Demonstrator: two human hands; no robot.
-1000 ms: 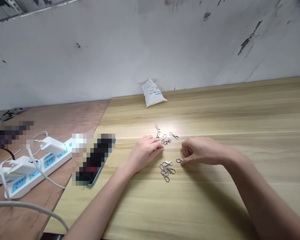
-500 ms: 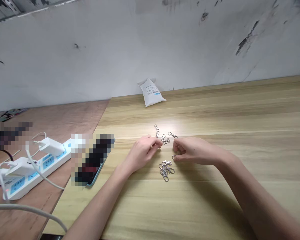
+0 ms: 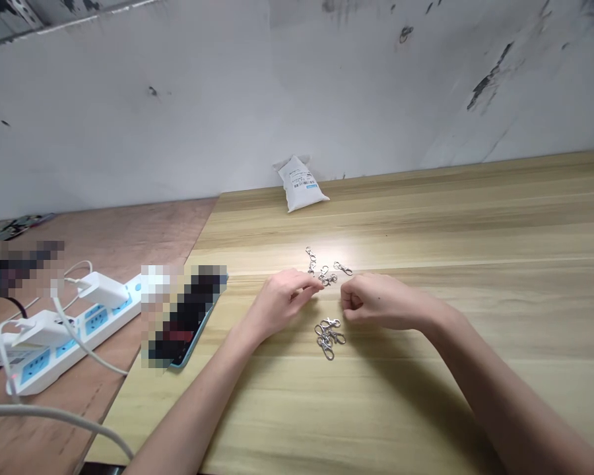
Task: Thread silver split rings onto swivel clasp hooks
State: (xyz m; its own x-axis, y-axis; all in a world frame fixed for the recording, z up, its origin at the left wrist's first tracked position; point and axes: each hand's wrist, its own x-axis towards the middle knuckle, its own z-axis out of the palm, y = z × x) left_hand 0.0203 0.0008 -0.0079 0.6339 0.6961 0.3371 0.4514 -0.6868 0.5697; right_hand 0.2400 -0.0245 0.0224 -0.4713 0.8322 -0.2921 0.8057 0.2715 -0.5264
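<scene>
Left hand (image 3: 282, 303) lies loosely open and empty, its fingertips just beside the loose clasps (image 3: 328, 278). Right hand (image 3: 376, 302) has curled shut; the clasp it pinched no longer shows and is likely tucked inside. Clasp pile (image 3: 329, 333) lies between both hands. White bag (image 3: 301, 183) stays sealed, contents hidden.

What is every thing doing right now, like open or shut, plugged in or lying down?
left hand: fingertips at the far clasps, grip unclear.
right hand: curled shut, inside hidden.
far clasps: scattered flat on the table.
near clasps: heaped together, no hand on them.
white bag: slumped by the wall.
power strip: lying flat, white chargers plugged in.
phone: lying flat, blurred.
</scene>
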